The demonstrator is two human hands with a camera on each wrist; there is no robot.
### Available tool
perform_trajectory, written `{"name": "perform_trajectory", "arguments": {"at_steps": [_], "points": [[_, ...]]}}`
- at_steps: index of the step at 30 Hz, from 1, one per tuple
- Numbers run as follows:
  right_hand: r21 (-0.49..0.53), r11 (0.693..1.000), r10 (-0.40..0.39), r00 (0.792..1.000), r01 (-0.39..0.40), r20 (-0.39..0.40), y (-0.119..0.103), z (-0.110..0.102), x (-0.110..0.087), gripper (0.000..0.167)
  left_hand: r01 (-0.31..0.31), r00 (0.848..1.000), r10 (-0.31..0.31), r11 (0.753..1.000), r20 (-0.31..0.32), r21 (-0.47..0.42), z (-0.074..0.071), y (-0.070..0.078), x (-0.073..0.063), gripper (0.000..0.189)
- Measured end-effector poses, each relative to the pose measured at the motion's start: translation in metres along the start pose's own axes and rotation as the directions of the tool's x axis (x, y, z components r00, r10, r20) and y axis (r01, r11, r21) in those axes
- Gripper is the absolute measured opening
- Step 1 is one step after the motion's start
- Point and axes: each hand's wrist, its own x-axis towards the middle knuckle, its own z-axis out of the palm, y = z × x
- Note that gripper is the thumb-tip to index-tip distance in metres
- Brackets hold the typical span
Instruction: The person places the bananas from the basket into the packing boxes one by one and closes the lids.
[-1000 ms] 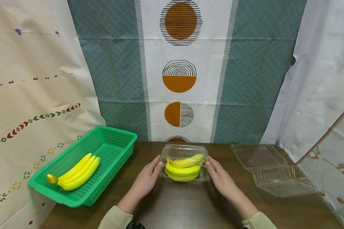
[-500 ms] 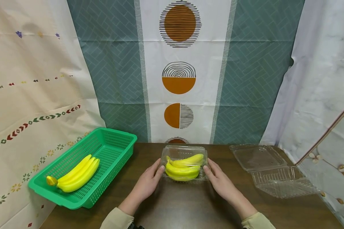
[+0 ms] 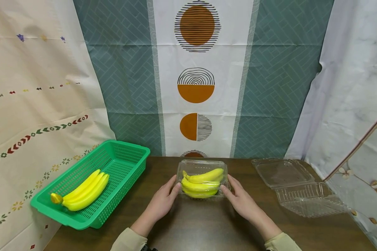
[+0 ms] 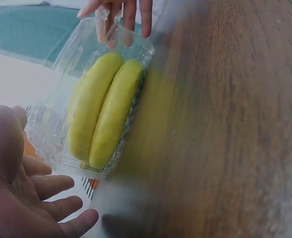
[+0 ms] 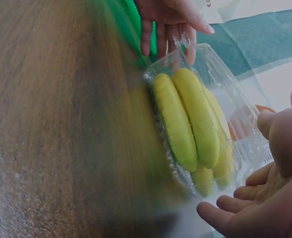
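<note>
Green basket [image 3: 122,170]: far left, holding a banana bunch [image 3: 85,192]
Left hand [image 3: 161,199]: fingers extended beside the clear box [image 3: 193,168]
Clear box: on the desk [image 3: 198,230] between the hands, lid [image 3: 207,163] over bananas [image 3: 201,190] (latched or not, I cannot tell)
Right hand [image 3: 242,199]: fingers loosely straight, thumb near the box's front
Second box [image 3: 312,200]: far right, folded back

The head view's bottom edge is cutting off both sleeves [image 3: 128,240], while wrist-view edges are cropping the left hand [image 4: 17,198] and right hand [image 5: 269,203].

Cloths [image 3: 132,76] (patterned) hang round a table [image 3: 204,226] — a curtained booth.
</note>
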Motion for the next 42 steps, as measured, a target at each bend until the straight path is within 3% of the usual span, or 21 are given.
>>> {"name": "perform_trajectory", "arguments": {"at_steps": [17, 28, 35, 42], "points": [[-0.031, 0.999, 0.020, 1.000, -0.020, 0.015, -0.0008, -0.0009, -0.0017, 0.086, -0.013, 1.000, 0.014, 1.000, -0.008, 0.007, 0.0007, -0.0021, 0.0001, 0.066], [0.035, 0.999, 0.027, 1.000, -0.027, 0.000, 0.0003, -0.0049, -0.0007, 0.076, -0.035, 0.998, 0.036, 0.999, -0.042, 0.021, 0.0003, -0.0042, 0.0005, 0.060], [0.013, 1.000, -0.001, 1.000, 0.002, -0.027, 0.0015, -0.0053, -0.0004, 0.068, -0.037, 0.997, 0.038, 0.999, -0.071, 0.020, 0.0004, -0.0048, 0.0040, 0.058], [-0.053, 0.998, 0.019, 0.998, -0.022, -0.054, 0.0000, -0.0046, -0.0012, 0.065, -0.033, 0.994, 0.034, 0.999, -0.105, 0.013, 0.0000, -0.0038, 0.0037, 0.051]]}}
